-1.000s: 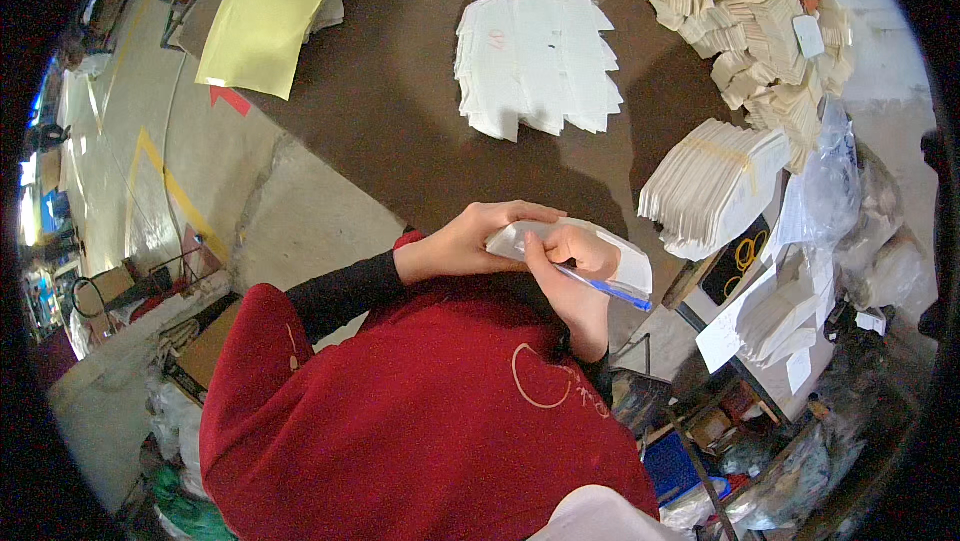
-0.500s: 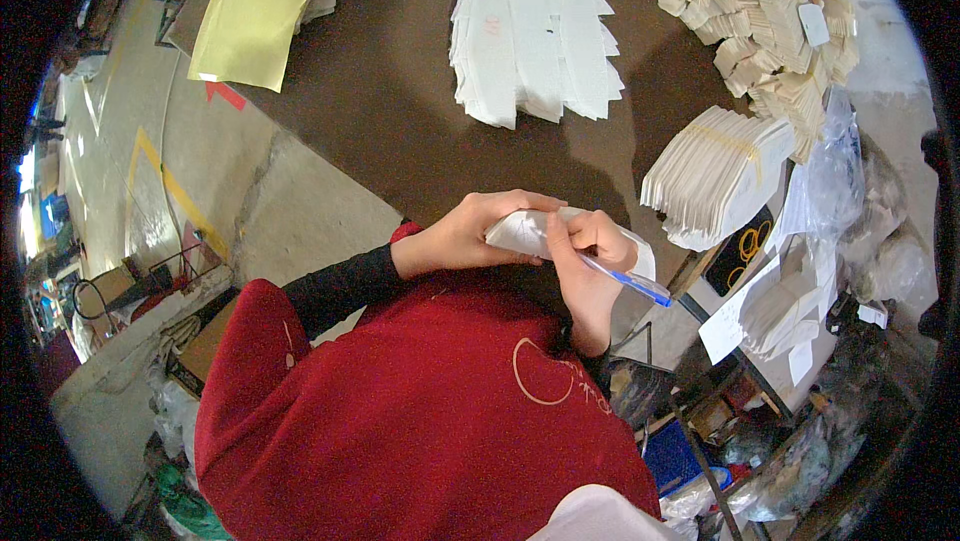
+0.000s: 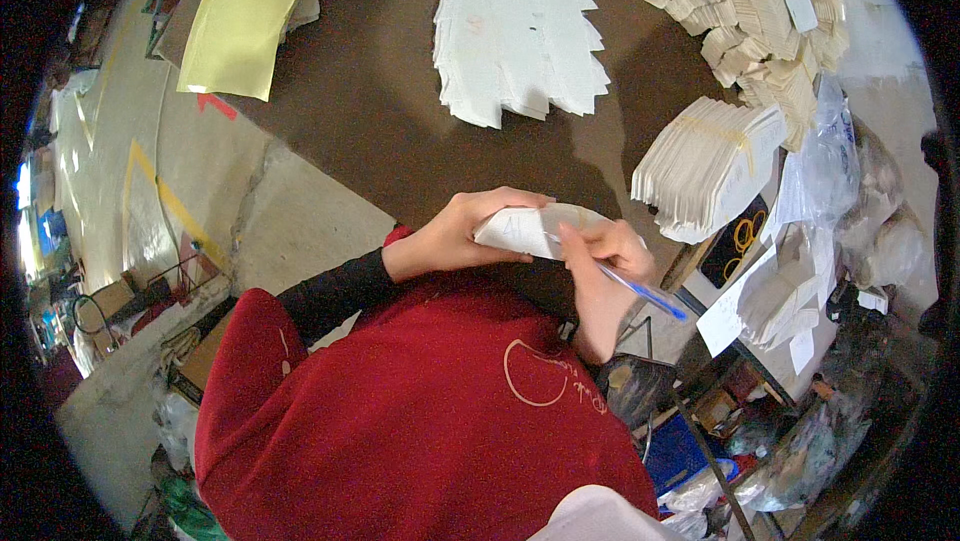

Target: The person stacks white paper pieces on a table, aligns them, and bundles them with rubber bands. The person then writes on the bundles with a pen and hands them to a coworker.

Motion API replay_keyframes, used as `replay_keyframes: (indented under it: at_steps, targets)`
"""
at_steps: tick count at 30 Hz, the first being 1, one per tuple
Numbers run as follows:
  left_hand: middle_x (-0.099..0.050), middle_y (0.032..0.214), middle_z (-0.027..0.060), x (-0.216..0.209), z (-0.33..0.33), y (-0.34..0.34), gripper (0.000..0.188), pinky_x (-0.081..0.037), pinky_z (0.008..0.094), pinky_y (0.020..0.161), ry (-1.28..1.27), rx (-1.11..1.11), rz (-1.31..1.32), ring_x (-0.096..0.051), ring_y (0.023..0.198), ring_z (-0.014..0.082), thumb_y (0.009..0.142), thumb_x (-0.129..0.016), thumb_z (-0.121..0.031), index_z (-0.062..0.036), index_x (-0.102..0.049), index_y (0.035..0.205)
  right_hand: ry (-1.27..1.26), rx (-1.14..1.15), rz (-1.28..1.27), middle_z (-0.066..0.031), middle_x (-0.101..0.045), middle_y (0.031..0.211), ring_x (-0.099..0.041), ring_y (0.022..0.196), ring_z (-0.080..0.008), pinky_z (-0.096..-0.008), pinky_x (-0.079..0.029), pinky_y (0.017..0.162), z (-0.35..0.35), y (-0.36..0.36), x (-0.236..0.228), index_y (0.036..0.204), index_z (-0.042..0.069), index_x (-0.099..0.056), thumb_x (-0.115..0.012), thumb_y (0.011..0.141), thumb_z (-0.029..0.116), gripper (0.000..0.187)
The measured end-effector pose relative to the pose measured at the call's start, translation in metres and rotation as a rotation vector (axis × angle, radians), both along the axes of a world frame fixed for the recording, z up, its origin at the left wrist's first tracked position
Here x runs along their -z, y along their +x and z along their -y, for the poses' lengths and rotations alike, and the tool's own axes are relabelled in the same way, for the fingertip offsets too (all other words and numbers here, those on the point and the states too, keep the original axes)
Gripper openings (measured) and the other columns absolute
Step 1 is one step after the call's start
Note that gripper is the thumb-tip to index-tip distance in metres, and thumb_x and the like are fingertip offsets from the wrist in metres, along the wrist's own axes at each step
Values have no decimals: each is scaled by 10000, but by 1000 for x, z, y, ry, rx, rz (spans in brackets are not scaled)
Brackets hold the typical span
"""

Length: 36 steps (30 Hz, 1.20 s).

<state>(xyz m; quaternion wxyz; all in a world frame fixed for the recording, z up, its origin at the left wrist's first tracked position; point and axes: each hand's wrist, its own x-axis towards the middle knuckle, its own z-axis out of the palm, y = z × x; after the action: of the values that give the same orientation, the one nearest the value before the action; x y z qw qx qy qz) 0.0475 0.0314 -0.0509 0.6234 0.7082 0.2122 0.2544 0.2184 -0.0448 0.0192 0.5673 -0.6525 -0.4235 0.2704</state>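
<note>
Near the table's front edge, my left hand point(image 3: 445, 239) is closed round one end of a small white bundle of cut pieces point(image 3: 520, 232), paper or cloth. Faint handwritten strokes show on its top face. My right hand point(image 3: 608, 259) pinches a blue pen point(image 3: 645, 294), its tip toward the bundle and its rear end pointing down to the right. The bundle's right end is partly hidden behind that hand. Farther back on the brown table point(image 3: 370, 91) lies a flat pile of white cut pieces point(image 3: 520, 46) with jagged edges.
A thick white stack with a yellow band point(image 3: 705, 166) stands at the right. Beyond it heap several beige bundles point(image 3: 740, 36). A yellow sheet point(image 3: 235, 16) lies at the far left. Yellow elastic bands point(image 3: 745, 233) and clear plastic bags point(image 3: 835, 146) are at the right edge.
My right hand and the pen have shifted slightly right, uncovering more of the bundle's face and its written strokes. My left hand keeps its hold. The whole view has moved a little.
</note>
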Motion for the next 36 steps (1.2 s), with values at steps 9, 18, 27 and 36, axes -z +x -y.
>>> replay_keyframes:
  at_steps: [9, 18, 27, 36]
  targets:
    - [-574, 1336, 139, -3, 1, 1, 628, -453, 380, 1008, -118, 1, -26, -551, 1233, 266, 691, -846, -102, -60, -571, 1253, -115, -11, 274, -46, -562, 544, -485, 425, -132, -295, -377, 440, -2, -3, 9, 591, 56, -491, -777, 770, 78, 338]
    - [-598, 1303, 126, -5, 1, 0, 638, -464, 363, 986, -60, -9, -30, -582, 1185, 243, 689, -847, -105, -60, -570, 1262, -85, 5, 271, -49, -559, 541, -498, 454, -101, -266, -392, 453, -5, -9, 8, 596, 38, -515, -768, 784, 69, 316]
    - [-607, 1289, 117, -4, 1, -1, 659, -464, 359, 982, -51, -16, -53, -585, 1177, 238, 678, -856, -111, -54, -567, 1267, -114, 5, 283, -47, -548, 544, -496, 454, -112, -273, -387, 451, -3, -9, 9, 600, 38, -508, -763, 787, 71, 318]
    - [-620, 1264, 123, -1, 7, -2, 637, -484, 373, 963, 79, -95, -121, -611, 1134, 258, 674, -862, -117, -66, -575, 1240, 29, -67, 237, -52, -495, 569, -451, 485, -127, -314, -356, 454, -6, -7, 17, 607, 67, -473, -751, 810, 97, 345]
